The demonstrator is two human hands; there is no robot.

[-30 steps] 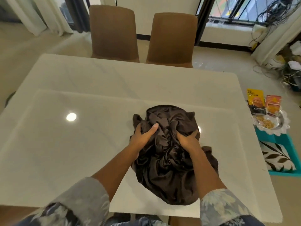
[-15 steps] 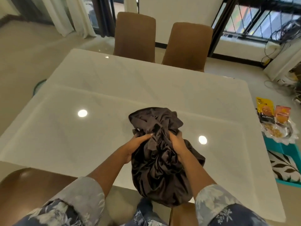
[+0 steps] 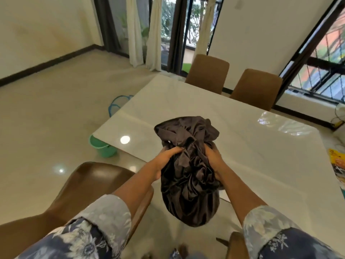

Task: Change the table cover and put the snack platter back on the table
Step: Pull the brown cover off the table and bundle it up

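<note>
A bunched-up dark brown table cover (image 3: 188, 174) hangs in the air between my two hands, lifted off the white marble table (image 3: 261, 146). My left hand (image 3: 166, 161) grips its left side and my right hand (image 3: 214, 161) grips its right side. The bundle's lower end sags past the table's near edge. Only a yellow snack packet (image 3: 337, 161) shows at the right border; the snack platter itself is out of frame.
Two brown chairs (image 3: 207, 75) stand at the far side, another brown chair (image 3: 89, 187) is close at my lower left. A green bucket (image 3: 102, 148) and a blue-rimmed basket (image 3: 116, 103) sit on the floor left of the table.
Both hands gathered the cover and lifted it off the table toward me. My view has swung left, so the snack platter has slid out of frame on the right.
</note>
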